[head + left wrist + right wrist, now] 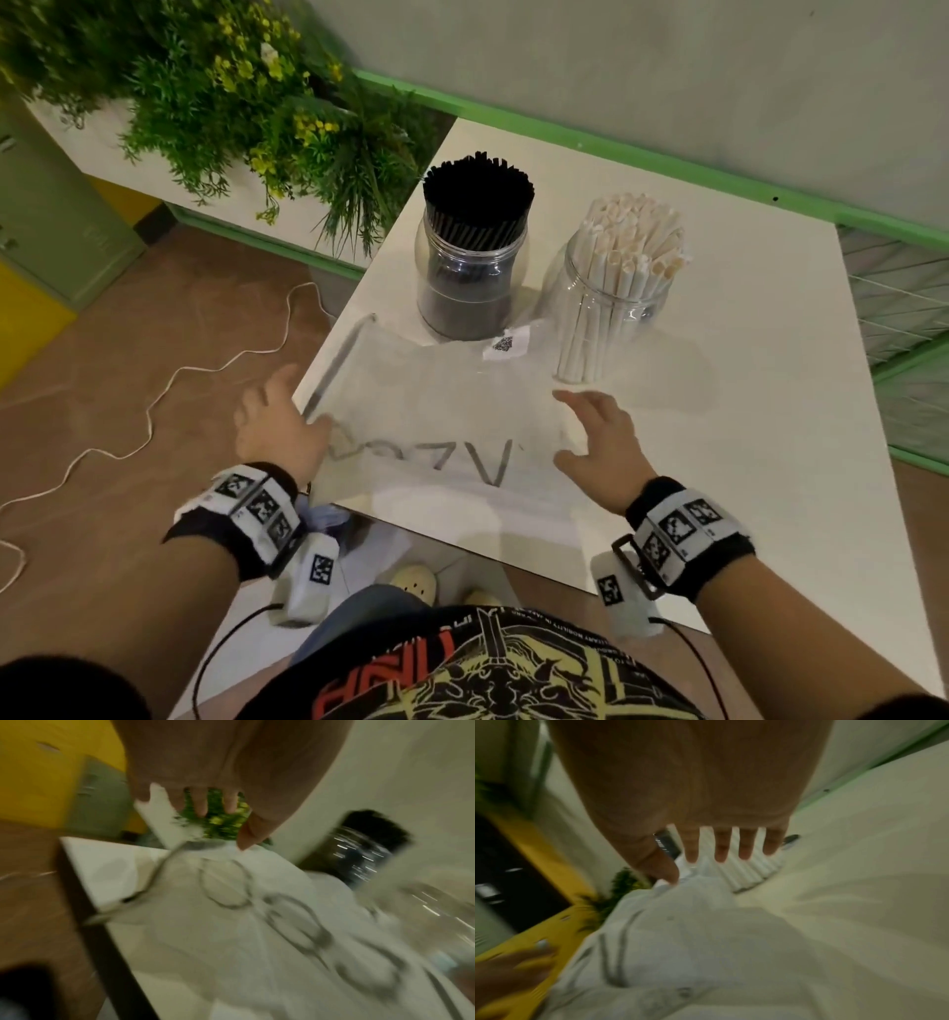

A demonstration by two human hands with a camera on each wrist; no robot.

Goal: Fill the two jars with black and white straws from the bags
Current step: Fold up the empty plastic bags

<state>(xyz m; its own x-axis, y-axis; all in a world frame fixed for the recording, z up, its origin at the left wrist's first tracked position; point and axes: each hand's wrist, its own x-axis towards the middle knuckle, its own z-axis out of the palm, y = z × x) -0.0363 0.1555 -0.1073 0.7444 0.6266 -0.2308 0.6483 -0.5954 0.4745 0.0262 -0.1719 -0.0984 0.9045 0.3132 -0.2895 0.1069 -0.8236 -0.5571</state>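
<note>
Both jars stood full; the left hand and right hand hovered, fingers spread, over the empty bag.

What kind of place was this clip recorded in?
Probably a cafe or a similar indoor shop corner, though that is a guess. A small white table holds jars of black straws and white straws, with a planter of greenery and green-trimmed wall beside it.

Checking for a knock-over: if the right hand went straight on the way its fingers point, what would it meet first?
Most likely the white-straw jar: the right hand points at its base, open. Depth is unclear.
</note>
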